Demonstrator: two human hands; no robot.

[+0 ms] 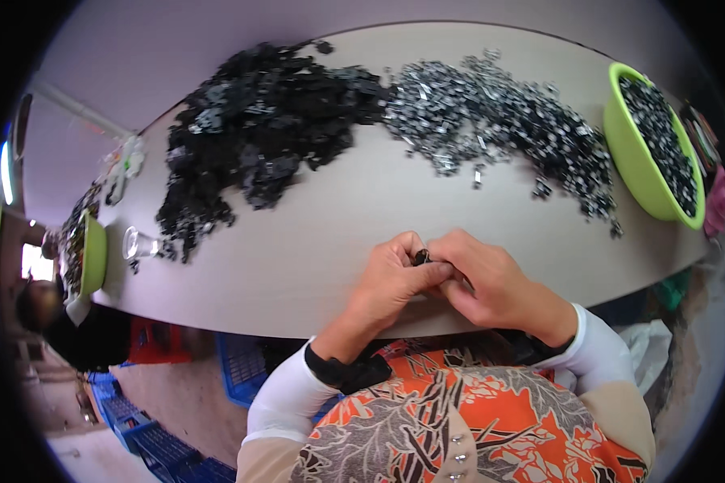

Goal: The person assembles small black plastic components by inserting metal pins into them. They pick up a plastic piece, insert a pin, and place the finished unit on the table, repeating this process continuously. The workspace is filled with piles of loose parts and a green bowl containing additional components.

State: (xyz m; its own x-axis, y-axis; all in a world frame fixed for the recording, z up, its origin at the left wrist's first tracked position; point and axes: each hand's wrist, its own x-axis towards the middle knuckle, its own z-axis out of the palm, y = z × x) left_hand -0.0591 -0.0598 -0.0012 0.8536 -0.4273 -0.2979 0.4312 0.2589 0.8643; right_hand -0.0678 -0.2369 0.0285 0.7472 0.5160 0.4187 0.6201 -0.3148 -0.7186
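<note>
Close together over the table's near edge, my left hand (395,282) and my right hand (487,278) meet with fingers pinched. Between their fingertips is a small dark part (421,257), mostly hidden, whose kind I cannot make out. Beyond my hands on the pale table (314,266) lies a big heap of flat black pieces (266,113) at the left. Joined to its right side is a heap of small shiny metal and black pieces (491,113). One silvery piece (478,178) lies a little apart in front of that heap.
A green basin (644,169) full of small dark and silvery pieces stands at the right. On the left are a clear cup (139,243) and another green basin (94,253). Beside that basin is another person (80,334). Blue crates (242,370) sit on the floor.
</note>
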